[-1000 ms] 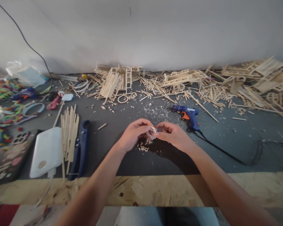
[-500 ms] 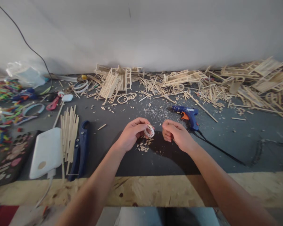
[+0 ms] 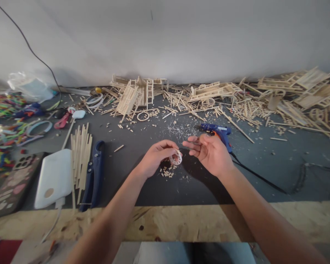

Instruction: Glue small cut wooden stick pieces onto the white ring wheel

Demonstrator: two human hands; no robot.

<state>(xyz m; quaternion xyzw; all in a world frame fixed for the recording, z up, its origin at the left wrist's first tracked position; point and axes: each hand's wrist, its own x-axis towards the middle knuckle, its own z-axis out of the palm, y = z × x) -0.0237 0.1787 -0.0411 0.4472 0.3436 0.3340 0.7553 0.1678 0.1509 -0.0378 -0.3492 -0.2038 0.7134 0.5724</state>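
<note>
- Pinches a pale ring (image 3: 176, 162) in the left hand (image 3: 156, 157), close to small wood bits (image 3: 168, 172).
- Holds the right hand (image 3: 210, 154) loosely open, right of the ring, partly hiding a blue glue gun (image 3: 224, 135).
- Has blue cutters (image 3: 97, 167) at left, beside thin wooden sticks (image 3: 81, 154).

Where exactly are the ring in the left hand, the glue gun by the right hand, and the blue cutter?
Ring (image 3: 180, 158): head view, on its rim.
Glue gun (image 3: 222, 134): head view, on its blue body.
Cutter (image 3: 97, 176): head view, on one handle.
</note>
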